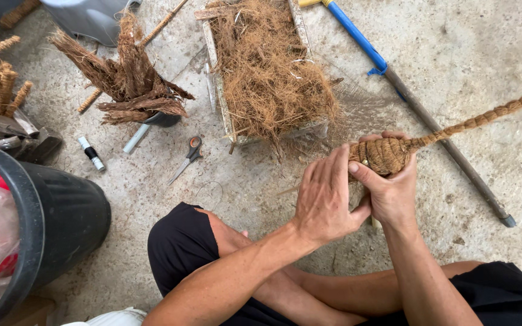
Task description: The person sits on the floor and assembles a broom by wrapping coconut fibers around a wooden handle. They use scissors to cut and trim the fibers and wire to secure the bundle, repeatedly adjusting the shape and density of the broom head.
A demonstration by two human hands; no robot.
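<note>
Though gripped, coir bundle half-hidden

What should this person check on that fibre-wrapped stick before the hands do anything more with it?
1. Right hand grips the wrapped bundle: ok.
2. Left hand rests against the bundle: ok.
3. Cord turns lie tight: cannot tell.
4. Wrapped handle runs free to the upper right: ok.
5. Loose fibre in the tray lies ahead of the hands: ok.
6. Scissors lie on the floor, left of the hands: ok.

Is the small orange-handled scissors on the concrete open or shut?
Open: the small orange-handled scissors lie flat, blades slightly parted toward the lower left.
</note>
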